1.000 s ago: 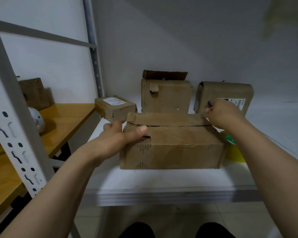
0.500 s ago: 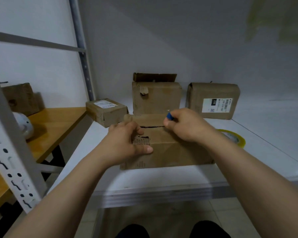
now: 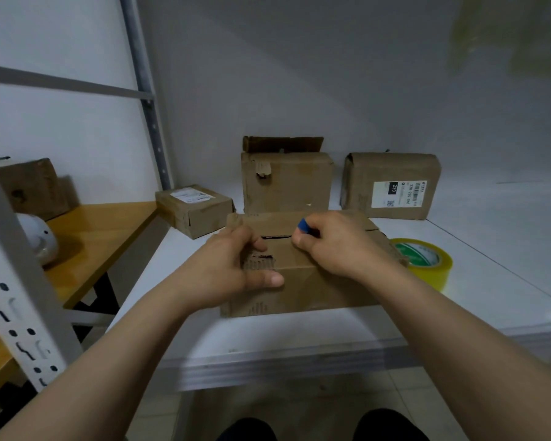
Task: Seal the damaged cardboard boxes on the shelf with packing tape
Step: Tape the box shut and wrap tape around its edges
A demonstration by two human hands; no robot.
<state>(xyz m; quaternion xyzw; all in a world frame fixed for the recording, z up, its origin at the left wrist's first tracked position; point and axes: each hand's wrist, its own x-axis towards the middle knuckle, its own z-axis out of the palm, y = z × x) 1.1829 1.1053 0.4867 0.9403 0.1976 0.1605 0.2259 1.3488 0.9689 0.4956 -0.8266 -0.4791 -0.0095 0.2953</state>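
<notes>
The front box is dull brown cardboard, with dark printed bars at its 7 o'clock corner and a torn patch of bare ribbed corrugation on top. The small piece pinched in my right hand is bright blue. At 3 o'clock the tape roll is translucent yellow around a green-and-white core. At 1 o'clock the labelled box is the same brown, its white label printed black. At 10 o'clock the small box wears a white label too. The shelf is white.
</notes>
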